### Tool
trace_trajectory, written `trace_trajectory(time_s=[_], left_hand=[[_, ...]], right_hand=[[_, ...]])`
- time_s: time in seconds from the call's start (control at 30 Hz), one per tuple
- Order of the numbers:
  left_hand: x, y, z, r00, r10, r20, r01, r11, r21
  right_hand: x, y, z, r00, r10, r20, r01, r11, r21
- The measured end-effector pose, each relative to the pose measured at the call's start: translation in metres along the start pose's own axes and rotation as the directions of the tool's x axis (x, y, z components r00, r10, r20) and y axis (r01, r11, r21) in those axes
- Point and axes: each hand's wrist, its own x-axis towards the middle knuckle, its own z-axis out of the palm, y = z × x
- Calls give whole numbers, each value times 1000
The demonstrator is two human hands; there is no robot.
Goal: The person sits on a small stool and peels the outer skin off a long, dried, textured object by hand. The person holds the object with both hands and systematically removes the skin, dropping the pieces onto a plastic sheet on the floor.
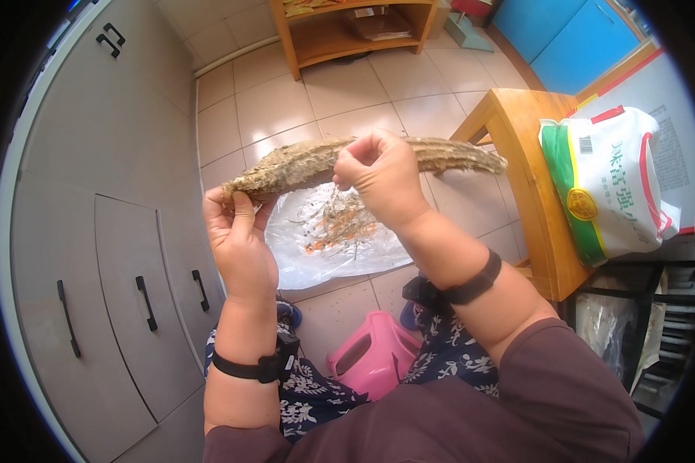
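A long, dried, brownish loofah (286, 166), ridged and flaky, stretches across in front of me above a plastic sheet (301, 270). My left hand (239, 239) grips its left end, with the thumb on the near side. At the middle of the loofah, my right hand (382, 174) is closed in a pinch against its surface. Whatever is between those fingertips is too small to make out apart from the loofah. Under it, loose dry flakes (336, 224) lie on the whitish sheet, along with some orange patches.
A pink plastic stool (374, 359) is between my legs. Grey cabinets (93, 231) line the left. At right, a wooden stool (525, 193) bears a white and green bag (606, 181). A wooden shelf unit (355, 50) and blue cabinet doors (567, 38) stand beyond the tiled floor (347, 89).
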Motion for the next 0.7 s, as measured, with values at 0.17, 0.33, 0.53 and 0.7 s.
trace_trajectory(time_s=[0.17, 0.33, 0.53, 0.7], left_hand=[[8, 1, -14, 999, 17, -46, -17, 1000, 13], [9, 1, -21, 999, 37, -14, -37, 999, 30], [4, 1, -13, 1000, 1, 4, -1, 995, 101], [0, 0, -1, 994, -88, 57, 86, 996, 37]], right_hand=[[3, -7, -15, 997, -14, 81, 27, 987, -159], [-4, -8, -18, 968, -18, 252, 135, 881, -453], [-11, -9, -5, 896, -331, 295, 438, 763, -475], [-13, -2, 12, 738, -568, 365, 675, 618, -403]])
